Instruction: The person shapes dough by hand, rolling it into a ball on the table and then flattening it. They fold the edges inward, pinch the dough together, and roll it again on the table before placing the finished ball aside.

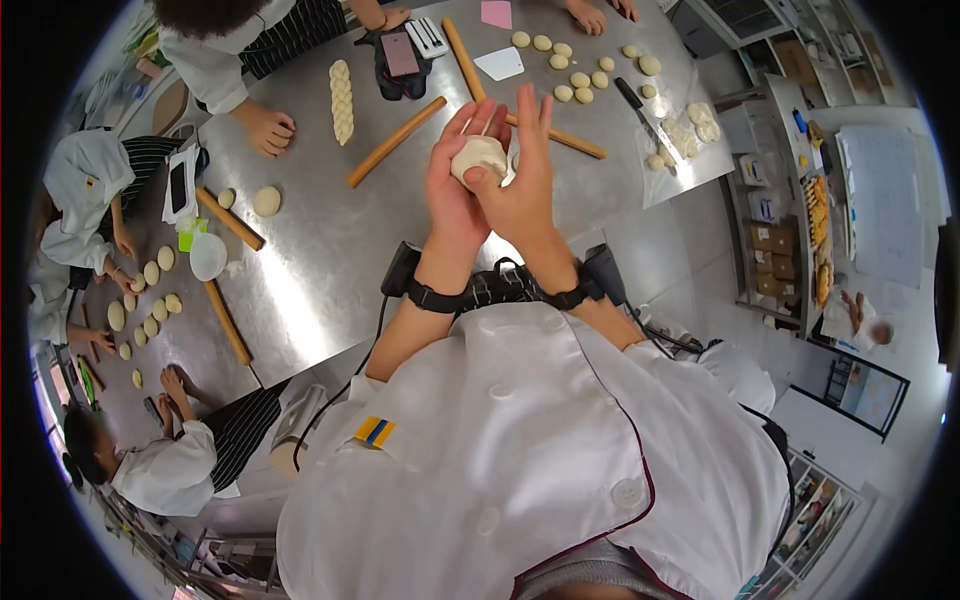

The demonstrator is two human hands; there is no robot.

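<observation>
Above the steel table, my two hands are together around a piece of pale dough (478, 158). My left hand (452, 200) cups it in the palm, fingers curled up behind it. My right hand (525, 195) presses against it from the other side, thumb laid over its front and long fingers stretched upward. Part of the dough is hidden by the right thumb and palm. Close beyond my hands lies a wooden rolling pin (570, 140), and left of them another rolling pin (395, 142).
Several dough balls (580, 80) lie at the far right, near a dark-handled knife (628, 93) and a plastic sheet (690, 165). A braided dough (342, 102) and a phone (399, 54) are at the far left. Co-workers in white stand along the table's left and far sides.
</observation>
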